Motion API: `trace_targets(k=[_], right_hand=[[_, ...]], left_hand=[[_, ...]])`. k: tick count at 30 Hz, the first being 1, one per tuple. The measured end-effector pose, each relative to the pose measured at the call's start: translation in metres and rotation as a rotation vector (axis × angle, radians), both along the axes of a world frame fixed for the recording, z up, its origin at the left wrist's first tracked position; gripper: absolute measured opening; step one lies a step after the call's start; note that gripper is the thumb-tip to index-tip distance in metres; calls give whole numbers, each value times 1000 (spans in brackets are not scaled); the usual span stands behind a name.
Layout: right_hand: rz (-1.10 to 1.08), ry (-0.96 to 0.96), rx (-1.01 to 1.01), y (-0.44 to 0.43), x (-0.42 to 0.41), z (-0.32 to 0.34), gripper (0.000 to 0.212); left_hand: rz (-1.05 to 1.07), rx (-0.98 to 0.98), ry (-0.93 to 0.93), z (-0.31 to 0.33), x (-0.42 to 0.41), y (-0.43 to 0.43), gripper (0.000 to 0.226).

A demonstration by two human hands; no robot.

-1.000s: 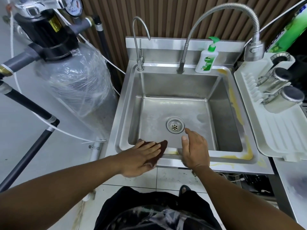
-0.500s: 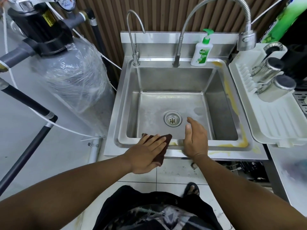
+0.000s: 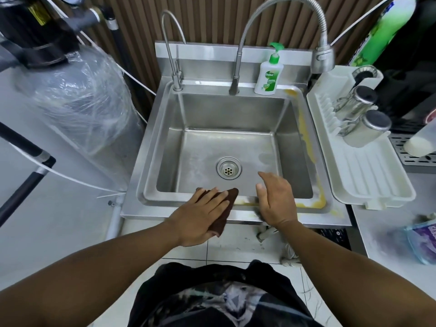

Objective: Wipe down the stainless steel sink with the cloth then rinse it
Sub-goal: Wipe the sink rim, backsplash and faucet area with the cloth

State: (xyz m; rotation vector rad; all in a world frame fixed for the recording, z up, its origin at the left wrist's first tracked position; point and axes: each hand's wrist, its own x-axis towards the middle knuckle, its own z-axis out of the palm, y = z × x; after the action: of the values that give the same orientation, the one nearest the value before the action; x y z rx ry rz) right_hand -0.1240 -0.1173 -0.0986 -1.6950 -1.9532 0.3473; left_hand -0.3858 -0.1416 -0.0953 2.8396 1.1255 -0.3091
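The stainless steel sink (image 3: 165,142) fills the middle, with a round drain (image 3: 229,171) in its floor. Yellow residue (image 3: 306,142) streaks the right rim and the front right corner. A dark brown cloth (image 3: 228,204) lies on the front rim. My left hand (image 3: 200,213) presses flat on the cloth with straight fingers. My right hand (image 3: 276,201) rests on the front rim just right of the cloth, fingers relaxed and holding nothing. A flexible spray tap (image 3: 320,31) arches over the back right, and a thin tap (image 3: 173,43) stands at the back left.
A soap pump bottle (image 3: 267,74) stands on the back ledge. A white drying rack (image 3: 368,175) with two steel cups (image 3: 363,128) sits right of the sink. A plastic-wrapped filter tank (image 3: 80,107) stands to the left. Tiled floor shows below.
My left hand has slid the cloth rightward along the front rim, nearer my right hand. My right hand has stayed on the rim. The camera has shifted slightly.
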Motion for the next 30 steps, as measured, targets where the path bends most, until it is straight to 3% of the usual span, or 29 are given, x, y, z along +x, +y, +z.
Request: trace_targets(k=[7, 15, 18, 23, 27, 30], right_hand=[[36, -75, -11, -2, 0, -8, 65], [157, -320, -199, 4, 0, -8, 99], [164, -294, -195, 3, 2, -8, 97], [64, -95, -96, 1, 7, -2, 87], [-9, -69, -40, -7, 2, 4, 71], [-27, -118, -34, -21, -10, 3, 63]], left_hand=[[115, -108, -14, 9, -13, -12, 112], [201, -61, -85, 2, 24, -10, 71], [183, -61, -103, 2, 46, -9, 69], [208, -167, -131, 7, 59, -3, 77], [315, -172, -238, 13, 21, 1, 81], [394, -110, -169, 9, -21, 4, 90]])
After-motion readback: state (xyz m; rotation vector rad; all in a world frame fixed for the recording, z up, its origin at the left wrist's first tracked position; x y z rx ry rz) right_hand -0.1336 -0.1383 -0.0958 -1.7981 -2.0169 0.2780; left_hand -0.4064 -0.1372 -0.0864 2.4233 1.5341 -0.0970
